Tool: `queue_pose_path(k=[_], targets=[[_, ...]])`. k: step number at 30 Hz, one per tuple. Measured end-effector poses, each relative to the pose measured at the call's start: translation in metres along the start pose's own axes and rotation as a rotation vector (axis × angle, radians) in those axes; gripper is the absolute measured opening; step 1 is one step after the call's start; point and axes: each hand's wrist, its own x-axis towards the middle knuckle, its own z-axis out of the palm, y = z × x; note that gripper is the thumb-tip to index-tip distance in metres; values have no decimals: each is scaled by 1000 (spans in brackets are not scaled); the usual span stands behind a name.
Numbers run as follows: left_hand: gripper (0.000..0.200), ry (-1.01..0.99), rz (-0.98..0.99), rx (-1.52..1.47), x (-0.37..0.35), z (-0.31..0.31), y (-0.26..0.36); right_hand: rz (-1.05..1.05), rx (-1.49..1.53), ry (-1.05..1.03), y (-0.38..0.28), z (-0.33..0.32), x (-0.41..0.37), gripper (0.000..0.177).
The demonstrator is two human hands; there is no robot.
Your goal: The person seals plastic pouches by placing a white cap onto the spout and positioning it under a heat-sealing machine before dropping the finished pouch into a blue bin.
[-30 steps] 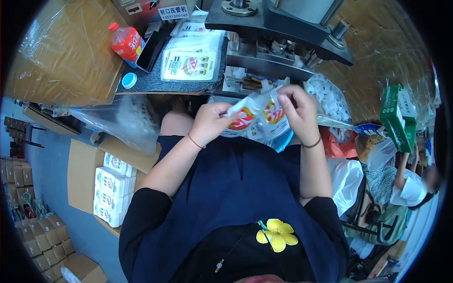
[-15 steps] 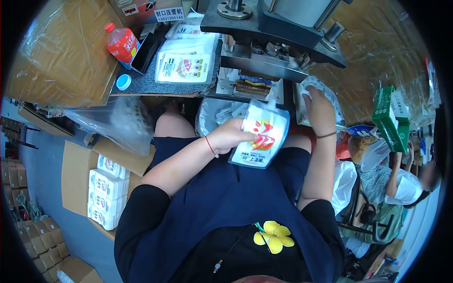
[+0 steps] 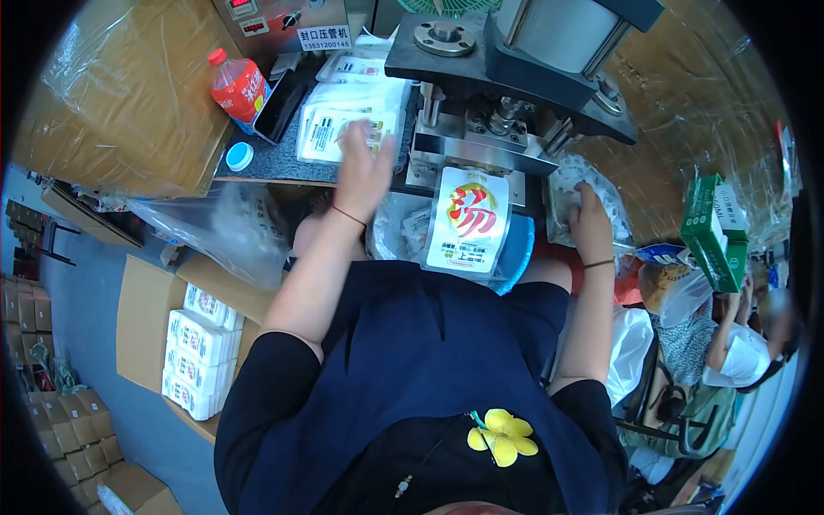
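Note:
My left hand [image 3: 365, 172] is over the near end of a stack of flat white printed pouches [image 3: 322, 133], fingers stretched out and slightly blurred. A white pouch with large red characters [image 3: 468, 221] stands at the front of the press [image 3: 481, 150], its lower end hanging over a blue-rimmed bin [image 3: 518, 253]. Neither hand touches this pouch. On the right, my right hand [image 3: 592, 227] reaches into a plastic-lined tray of small white pieces [image 3: 601, 184], its fingers bent together. Whatever is between those fingertips is hidden.
A red-labelled bottle [image 3: 240, 90], a black open case [image 3: 283, 103] and a blue-white cap [image 3: 239, 156] stand left of the stack. An open carton of packed pouches [image 3: 202, 343] is at lower left. A green box [image 3: 712, 232] and another person [image 3: 738, 352] are at right.
My left hand has let go of the red-lettered pouch, now at the press, and moved up and left to the stack. My right hand has shifted slightly down within the tray.

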Motion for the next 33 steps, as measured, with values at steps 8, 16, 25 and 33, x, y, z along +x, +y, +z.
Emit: queue_pose_path(k=[8,16,25,33], targets=[[26,-292,384,434,-46,-44,-34,217,611,-58,-37,-26,-12,14],[28,-632,-330,-361,-66,-24,50,-87,1022,-106,-133,-24,6,13],[33,-972,-597,-1019,-100,13,71,-119,947,-345,-118,-33,16,17],[32,-1110,-759,-1123,-109,31,77,-110,869,-492,-90,-31,12,17]])
